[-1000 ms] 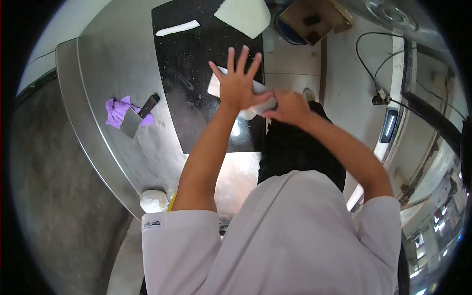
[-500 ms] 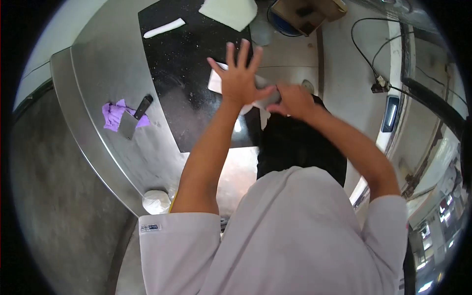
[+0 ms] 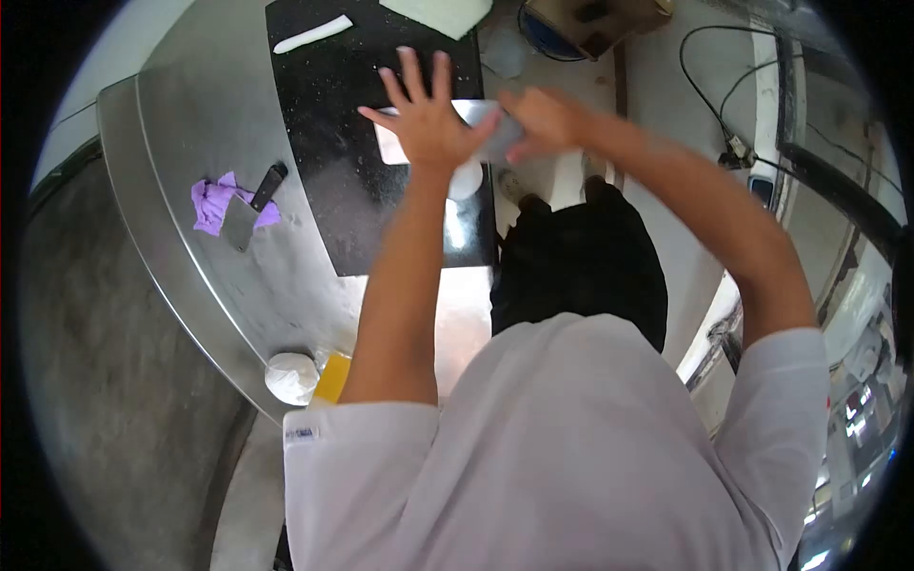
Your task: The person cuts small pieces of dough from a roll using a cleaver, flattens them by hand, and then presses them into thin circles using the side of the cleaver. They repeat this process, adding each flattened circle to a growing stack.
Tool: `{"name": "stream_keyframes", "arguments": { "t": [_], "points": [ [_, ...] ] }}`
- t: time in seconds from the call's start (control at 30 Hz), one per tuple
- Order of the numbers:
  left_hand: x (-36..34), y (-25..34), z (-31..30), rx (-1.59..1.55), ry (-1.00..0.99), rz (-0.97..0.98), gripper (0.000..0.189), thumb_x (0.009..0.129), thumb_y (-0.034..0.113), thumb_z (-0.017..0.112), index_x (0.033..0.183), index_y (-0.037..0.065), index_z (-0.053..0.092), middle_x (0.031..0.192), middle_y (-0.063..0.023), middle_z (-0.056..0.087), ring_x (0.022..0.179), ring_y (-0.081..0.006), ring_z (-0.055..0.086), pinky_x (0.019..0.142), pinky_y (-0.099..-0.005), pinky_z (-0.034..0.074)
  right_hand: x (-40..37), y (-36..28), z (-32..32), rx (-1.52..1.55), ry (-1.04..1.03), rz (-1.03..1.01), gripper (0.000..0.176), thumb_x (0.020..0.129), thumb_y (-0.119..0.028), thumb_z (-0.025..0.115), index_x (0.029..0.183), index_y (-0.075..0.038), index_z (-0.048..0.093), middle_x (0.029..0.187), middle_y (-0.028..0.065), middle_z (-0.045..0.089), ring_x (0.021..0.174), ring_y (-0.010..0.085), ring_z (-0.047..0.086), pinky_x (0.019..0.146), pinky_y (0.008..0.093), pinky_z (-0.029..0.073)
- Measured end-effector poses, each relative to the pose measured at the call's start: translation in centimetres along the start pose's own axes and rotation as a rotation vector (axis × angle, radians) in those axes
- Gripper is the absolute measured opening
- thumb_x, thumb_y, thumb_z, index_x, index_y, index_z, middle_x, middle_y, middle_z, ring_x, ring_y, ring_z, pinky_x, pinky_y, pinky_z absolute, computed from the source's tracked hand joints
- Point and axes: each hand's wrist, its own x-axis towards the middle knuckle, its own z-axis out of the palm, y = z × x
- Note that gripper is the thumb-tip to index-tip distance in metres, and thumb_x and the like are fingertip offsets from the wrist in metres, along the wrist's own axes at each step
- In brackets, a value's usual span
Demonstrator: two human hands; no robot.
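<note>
My left hand point(image 3: 428, 124) lies with fingers spread, palm down, over a broad flat metal blade that looks like a cleaver point(image 3: 390, 146). Blurred by motion, my right hand point(image 3: 547, 122) is closed around the cleaver's handle end; the handle itself is hidden. Beneath the blade is a black board point(image 3: 343, 190), dusted with white specks. Just below the blade's near edge, beside my left wrist, a thin white round piece point(image 3: 466, 181) shows, perhaps flattened dough. A white dough-like roll point(image 3: 313, 34) rests at the board's far left.
On the steel counter point(image 3: 181, 124) at left, a purple cloth point(image 3: 211, 203) lies under a black-handled blade point(image 3: 268, 187). A white cloth point(image 3: 443, 13) covers the board's far edge. Nearer me are a white round bundle point(image 3: 290, 378) and a yellow item point(image 3: 332, 377). A cardboard box point(image 3: 600, 24) stands beyond.
Both hands and the cleaver have moved left and farther from me across the board. The white round piece shows more fully now. My right elbow has swung outward.
</note>
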Motion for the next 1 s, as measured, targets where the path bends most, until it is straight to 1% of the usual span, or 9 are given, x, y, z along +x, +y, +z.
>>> {"name": "stream_keyframes", "arguments": {
  "t": [0.07, 0.2, 0.27, 0.43, 0.5, 0.6, 0.77, 0.83, 1.0],
  "points": [
    [0.1, -1.1, -0.6, 0.028, 0.040, -0.123, 0.106, 0.068, 0.075, 0.070, 0.157, 0.025, 0.039, 0.168, -0.0170, 0.018, 0.152, -0.0469, 0.018, 0.103, -0.0867, 0.006, 2.6, -0.1, -1.4, -0.008, -0.025, -0.060, 0.070, 0.069, -0.040, 0.090, 0.114, 0.002, 0.056, 0.092, 0.0262, 0.068, 0.089, 0.0437, 0.068, 0.078, 0.0484, 0.055],
    [-4.2, -0.5, -0.7, -0.031, -0.157, -0.026, 0.117, 0.066, 0.083, 0.067, 0.161, 0.026, 0.030, 0.170, -0.0175, 0.011, 0.153, -0.0524, 0.002, 0.102, -0.0875, 0.005, -2.1, -1.7, 2.7, 0.188, -0.159, -0.045, 0.072, 0.067, -0.040, 0.092, 0.112, 0.003, 0.055, 0.087, 0.0252, 0.069, 0.087, 0.0451, 0.068, 0.077, 0.0480, 0.056],
    [-2.9, 0.2, 0.2, -0.039, -0.092, 0.052, 0.116, 0.065, 0.084, 0.066, 0.160, 0.025, 0.034, 0.169, -0.0183, 0.015, 0.152, -0.0539, 0.008, 0.100, -0.0883, 0.006, -1.7, -0.1, 2.1, 0.195, -0.118, 0.035, 0.073, 0.068, -0.041, 0.091, 0.113, 0.003, 0.055, 0.087, 0.0249, 0.068, 0.087, 0.0454, 0.068, 0.077, 0.0485, 0.056],
    [-0.1, -0.4, 0.4, -0.003, 0.074, -0.023, 0.108, 0.069, 0.079, 0.067, 0.156, 0.022, 0.040, 0.165, -0.0195, 0.025, 0.148, -0.0538, 0.021, 0.099, -0.0885, 0.009, 2.7, 1.0, -1.9, 0.077, -0.173, 0.077, 0.073, 0.068, -0.038, 0.091, 0.119, 0.003, 0.058, 0.102, 0.0249, 0.067, 0.099, 0.0433, 0.067, 0.085, 0.0493, 0.055],
    [0.1, -1.4, 0.1, -0.013, 0.129, -0.126, 0.108, 0.069, 0.078, 0.068, 0.156, 0.020, 0.040, 0.164, -0.0202, 0.026, 0.148, -0.0539, 0.021, 0.101, -0.0872, 0.009, 3.8, 0.1, -3.6, -0.086, -0.104, -0.101, 0.080, 0.067, -0.044, 0.090, 0.121, 0.004, 0.056, 0.104, 0.0267, 0.066, 0.100, 0.0446, 0.067, 0.086, 0.0490, 0.055],
    [-1.8, -0.4, 0.2, -0.020, 0.028, -0.061, 0.114, 0.067, 0.079, 0.069, 0.158, 0.018, 0.037, 0.165, -0.0198, 0.023, 0.150, -0.0549, 0.014, 0.103, -0.0861, 0.008, 1.8, -0.7, -1.0, 0.008, -0.339, 0.071, 0.083, 0.065, -0.047, 0.091, 0.122, 0.003, 0.056, 0.108, 0.0276, 0.066, 0.100, 0.0443, 0.067, 0.086, 0.0479, 0.056],
    [-1.0, 0.4, 1.0, -0.021, -0.019, -0.002, 0.115, 0.071, 0.085, 0.062, 0.161, 0.021, 0.029, 0.166, -0.0203, 0.020, 0.150, -0.0566, 0.009, 0.101, -0.0880, 0.005, 0.5, 0.9, -1.1, 0.085, -0.306, 0.146, 0.079, 0.066, -0.046, 0.091, 0.119, 0.002, 0.056, 0.109, 0.0271, 0.066, 0.106, 0.0422, 0.065, 0.090, 0.0474, 0.054],
    [0.3, 0.4, 0.7, -0.036, -0.001, -0.099, 0.114, 0.072, 0.084, 0.062, 0.161, 0.021, 0.028, 0.166, -0.0214, 0.021, 0.150, -0.0563, 0.012, 0.101, -0.0879, 0.004, 2.5, 2.9, -2.3, 0.021, -0.120, -0.129, 0.071, 0.068, -0.043, 0.089, 0.110, 0.003, 0.056, 0.083, 0.0254, 0.068, 0.087, 0.0457, 0.069, 0.077, 0.0501, 0.055],
    [1.4, -2.3, 0.1, -0.023, 0.017, -0.081, 0.117, 0.071, 0.086, 0.061, 0.161, 0.017, 0.030, 0.166, -0.0240, 0.018, 0.152, -0.0537, 0.009, 0.106, -0.0837, 0.004, 5.2, 0.7, -3.5, -0.005, -0.170, -0.130, 0.068, 0.070, -0.038, 0.089, 0.114, 0.002, 0.056, 0.093, 0.0235, 0.068, 0.094, 0.0415, 0.068, 0.081, 0.0466, 0.054]
  ]
}}
